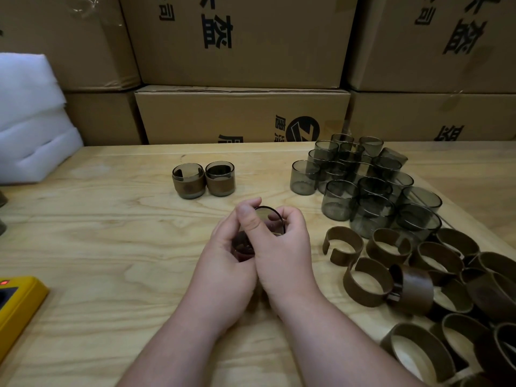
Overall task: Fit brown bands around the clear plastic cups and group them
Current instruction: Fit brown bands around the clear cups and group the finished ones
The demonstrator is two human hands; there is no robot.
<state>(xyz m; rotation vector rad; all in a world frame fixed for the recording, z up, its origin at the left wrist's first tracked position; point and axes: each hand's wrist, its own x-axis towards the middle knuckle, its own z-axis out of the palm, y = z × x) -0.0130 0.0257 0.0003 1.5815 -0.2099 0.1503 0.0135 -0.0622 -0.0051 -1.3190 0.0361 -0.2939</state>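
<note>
A: What markings do we read?

B: The cartons [240,40] stacked behind the table [111,247] carry black characters, printed upside down as we see them; one carton bears a round logo with a slanted stroke. A yellow device [16,311] at the left edge shows a lit red indicator. Its label is not legible.

A: State of our hands?

B: Both meet at centre. Our left hand [223,263] and right hand [282,247] curl around one cup [265,216], held tilted above the table. A dark part shows between the palms; we cannot tell whether it is a band.

A: Location of parts?

B: Two banded cups [203,180] stand touching each other, beyond our hands. Bare cups [360,180] cluster at right rear, some stacked. Loose bands [413,280] lie heaped at right front, reaching the near right edge.

A: Open room?

B: Bare wood lies left of our hands and between them and the banded pair. White foam [30,118] occupies the left rear corner.

A: Surface?

B: Light grained wood planks; cartons form the rear wall.
</note>
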